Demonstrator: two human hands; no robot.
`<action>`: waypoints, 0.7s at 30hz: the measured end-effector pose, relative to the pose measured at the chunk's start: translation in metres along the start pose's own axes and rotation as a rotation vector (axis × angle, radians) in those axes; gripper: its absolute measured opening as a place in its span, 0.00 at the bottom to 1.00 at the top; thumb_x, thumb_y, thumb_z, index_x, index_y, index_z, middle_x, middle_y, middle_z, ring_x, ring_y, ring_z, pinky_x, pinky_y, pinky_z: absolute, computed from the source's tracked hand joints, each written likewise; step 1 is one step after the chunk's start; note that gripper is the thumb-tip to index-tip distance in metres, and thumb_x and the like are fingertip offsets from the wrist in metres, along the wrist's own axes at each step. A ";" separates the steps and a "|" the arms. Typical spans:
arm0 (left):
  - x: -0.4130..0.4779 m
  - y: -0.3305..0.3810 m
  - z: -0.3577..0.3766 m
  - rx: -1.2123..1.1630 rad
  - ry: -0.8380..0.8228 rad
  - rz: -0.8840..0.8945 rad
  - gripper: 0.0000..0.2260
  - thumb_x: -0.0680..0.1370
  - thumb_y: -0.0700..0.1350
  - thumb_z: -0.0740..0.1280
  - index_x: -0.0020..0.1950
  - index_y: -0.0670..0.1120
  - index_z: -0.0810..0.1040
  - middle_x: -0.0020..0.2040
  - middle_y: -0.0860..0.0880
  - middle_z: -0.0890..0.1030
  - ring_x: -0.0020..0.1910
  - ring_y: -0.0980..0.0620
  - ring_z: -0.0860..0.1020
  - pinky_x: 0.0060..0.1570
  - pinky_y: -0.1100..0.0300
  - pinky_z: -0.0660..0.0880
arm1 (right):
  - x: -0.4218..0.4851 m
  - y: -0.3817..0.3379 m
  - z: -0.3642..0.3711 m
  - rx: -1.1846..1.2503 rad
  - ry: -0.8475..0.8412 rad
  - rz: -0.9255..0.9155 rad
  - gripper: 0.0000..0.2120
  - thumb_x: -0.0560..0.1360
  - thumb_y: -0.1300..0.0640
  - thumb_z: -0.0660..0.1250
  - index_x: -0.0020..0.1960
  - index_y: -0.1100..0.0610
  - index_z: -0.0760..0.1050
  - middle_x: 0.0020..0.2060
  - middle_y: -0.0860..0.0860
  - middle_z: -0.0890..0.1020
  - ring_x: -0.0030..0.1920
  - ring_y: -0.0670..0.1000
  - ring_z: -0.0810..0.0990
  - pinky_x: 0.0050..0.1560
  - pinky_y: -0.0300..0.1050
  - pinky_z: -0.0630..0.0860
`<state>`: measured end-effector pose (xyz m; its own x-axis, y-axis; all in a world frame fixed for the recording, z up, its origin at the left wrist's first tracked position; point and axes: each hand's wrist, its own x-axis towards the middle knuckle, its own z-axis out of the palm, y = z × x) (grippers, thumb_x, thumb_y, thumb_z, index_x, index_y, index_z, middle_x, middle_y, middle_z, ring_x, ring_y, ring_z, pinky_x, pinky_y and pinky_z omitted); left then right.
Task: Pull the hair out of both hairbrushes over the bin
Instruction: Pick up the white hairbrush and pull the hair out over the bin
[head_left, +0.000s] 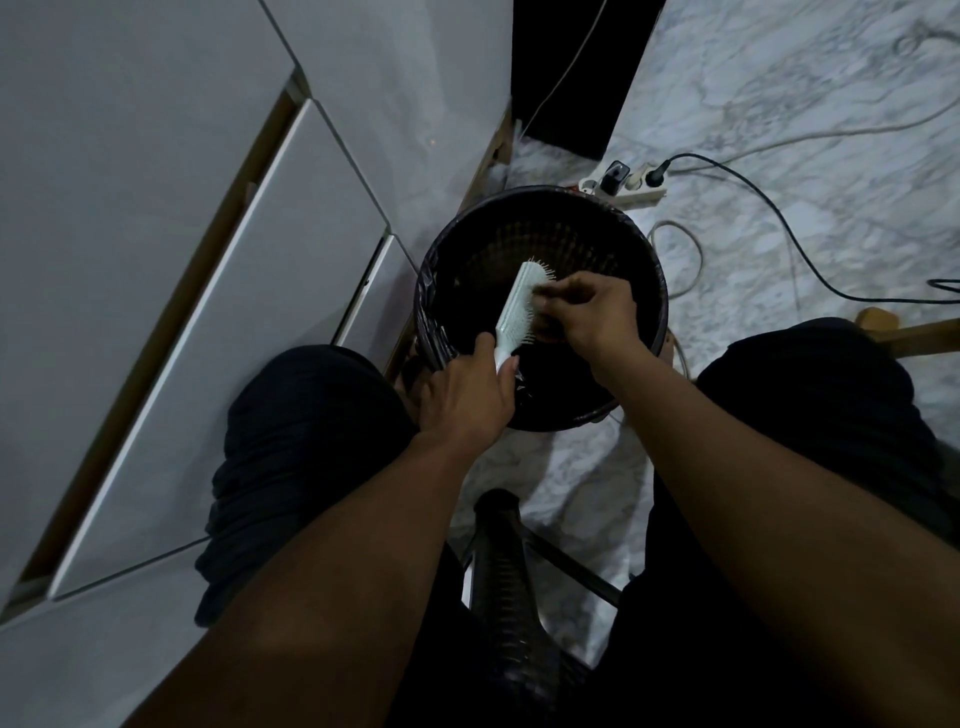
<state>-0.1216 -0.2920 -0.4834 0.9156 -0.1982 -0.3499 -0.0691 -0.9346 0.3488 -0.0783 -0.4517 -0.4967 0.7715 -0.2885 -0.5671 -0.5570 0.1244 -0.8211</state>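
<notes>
A white paddle hairbrush (519, 299) is held over the round black bin (649, 260), its bristles facing right. My left hand (465, 397) grips its handle at the bin's near rim. My right hand (587, 314) rests against the bristle side, fingers pinched together on the bristles. Any hair between the fingers is too dark to make out. A second brush is not in view. The bin carries a dark liner and its inside is in shadow.
White cabinet drawers (208, 312) run along the left, close to the bin. A power strip (628, 184) with plugs and trailing cables (769, 208) lies on the marble floor behind the bin. A dark slatted stool (511, 587) sits between my knees. A wooden leg (904, 332) shows at right.
</notes>
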 end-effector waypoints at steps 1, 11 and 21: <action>0.000 0.000 0.000 -0.012 0.003 -0.003 0.16 0.83 0.57 0.55 0.60 0.46 0.68 0.50 0.40 0.81 0.45 0.35 0.79 0.37 0.51 0.67 | 0.001 -0.001 -0.001 0.046 0.016 0.019 0.02 0.74 0.67 0.73 0.46 0.65 0.81 0.44 0.58 0.85 0.37 0.52 0.86 0.36 0.45 0.84; 0.002 -0.001 0.000 -0.053 0.025 -0.039 0.15 0.83 0.57 0.55 0.58 0.46 0.67 0.48 0.40 0.80 0.44 0.35 0.79 0.38 0.50 0.70 | 0.002 -0.002 0.003 0.492 0.099 0.293 0.02 0.80 0.66 0.65 0.51 0.62 0.74 0.49 0.60 0.82 0.43 0.56 0.85 0.39 0.54 0.85; 0.003 0.000 0.003 -0.018 0.034 -0.035 0.15 0.83 0.56 0.55 0.59 0.45 0.68 0.49 0.40 0.80 0.45 0.35 0.79 0.38 0.51 0.67 | -0.004 0.000 0.005 0.078 -0.049 0.105 0.05 0.73 0.63 0.76 0.47 0.60 0.81 0.40 0.54 0.85 0.38 0.50 0.85 0.35 0.42 0.82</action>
<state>-0.1196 -0.2933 -0.4870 0.9301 -0.1553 -0.3327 -0.0301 -0.9353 0.3525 -0.0801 -0.4455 -0.4949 0.7256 -0.2236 -0.6508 -0.6110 0.2257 -0.7588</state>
